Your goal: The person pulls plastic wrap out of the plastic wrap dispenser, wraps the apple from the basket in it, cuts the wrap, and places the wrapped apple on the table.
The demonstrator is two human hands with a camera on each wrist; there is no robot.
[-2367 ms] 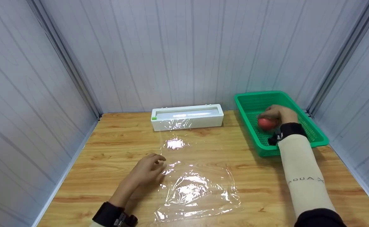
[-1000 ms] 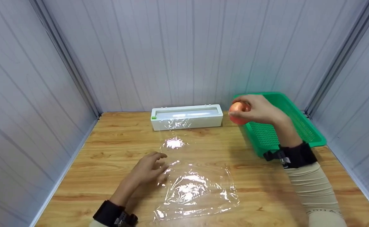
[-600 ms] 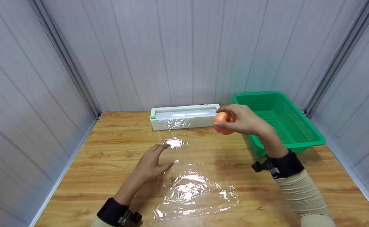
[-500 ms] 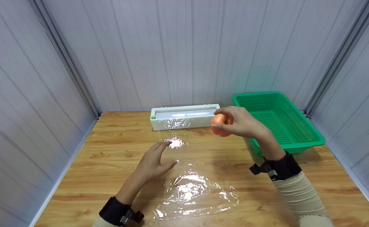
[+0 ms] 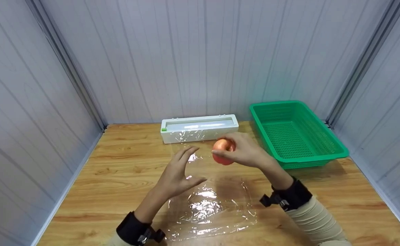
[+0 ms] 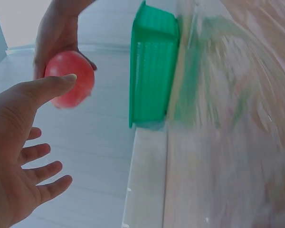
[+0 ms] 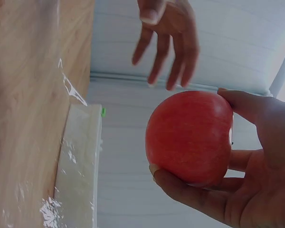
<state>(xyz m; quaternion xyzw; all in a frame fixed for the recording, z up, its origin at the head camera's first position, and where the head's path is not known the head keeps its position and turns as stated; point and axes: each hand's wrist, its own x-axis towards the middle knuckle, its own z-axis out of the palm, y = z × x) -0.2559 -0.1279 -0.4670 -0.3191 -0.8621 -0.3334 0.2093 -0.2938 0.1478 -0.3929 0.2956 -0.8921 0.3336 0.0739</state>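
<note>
While the right hand [image 5: 246, 153] curls its fingers and thumb round a red apple [image 5: 223, 152], it holds the fruit in the air above the wooden table [image 5: 118, 164]. In the right wrist view the apple [image 7: 190, 137] sits between the thumb on top and the fingers [image 7: 190, 194] underneath, with the palm behind it. The left hand [image 5: 177, 174] is raised just beside the grip on its left, fingers spread and straight, palm turned toward the apple and holding nothing; in the left wrist view its thumb tip [image 6: 61, 83] overlaps the apple [image 6: 71, 85], though whether it touches the skin I cannot tell. Below and slightly toward the person from the grip, a crinkled sheet of clear cling film [image 5: 210, 208] lies flat on the table, its far end running up to a white film dispenser box [image 5: 199, 127], which stands just beyond the grip against the back wall. To the right of the grip, near the apple-holding hand but apart from it, a green plastic basket [image 5: 319, 155] rests on the table.
</note>
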